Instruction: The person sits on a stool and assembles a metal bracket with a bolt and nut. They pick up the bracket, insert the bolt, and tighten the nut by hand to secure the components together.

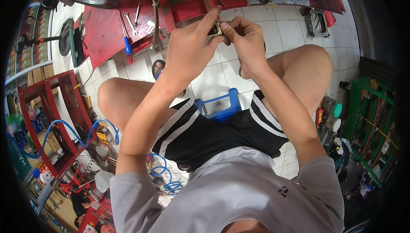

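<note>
The small, brass-coloured, square-edged metal piece [219,31] lay between the left hand [190,41], index finger stretched far past it and any hold hidden, and the right hand [247,41], whose fingers pinched it from the right, its long axis unclear
</note>
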A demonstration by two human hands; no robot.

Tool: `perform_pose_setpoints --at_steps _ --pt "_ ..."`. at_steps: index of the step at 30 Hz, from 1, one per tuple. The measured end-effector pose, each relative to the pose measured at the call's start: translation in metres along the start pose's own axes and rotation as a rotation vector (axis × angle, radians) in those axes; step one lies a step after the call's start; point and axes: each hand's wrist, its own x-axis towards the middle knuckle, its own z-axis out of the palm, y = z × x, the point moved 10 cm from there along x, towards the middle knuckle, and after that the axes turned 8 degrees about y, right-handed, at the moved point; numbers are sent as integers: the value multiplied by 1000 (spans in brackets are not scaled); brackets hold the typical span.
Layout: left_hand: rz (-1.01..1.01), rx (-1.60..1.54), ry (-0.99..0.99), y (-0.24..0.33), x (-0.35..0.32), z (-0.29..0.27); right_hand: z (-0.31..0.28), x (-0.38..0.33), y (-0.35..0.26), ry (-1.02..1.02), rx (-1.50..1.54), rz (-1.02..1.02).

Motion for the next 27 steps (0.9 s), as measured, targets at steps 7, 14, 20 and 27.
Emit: perform_pose_setpoints --at_steps 7,14,20,27 --pt "-96 6 -63 -6 1 0 -6 -11 -9 38 -102 -140" --pt "-137 23 -112 -7 -1 2 -1 -13 -12 27 -140 -221" --pt "-54 108 -140 -2 0 2 -4 -12 1 -32 -28 -146" --pt "-125 129 -221 -3 -1 -4 -44 74 72 -126 -637 181"
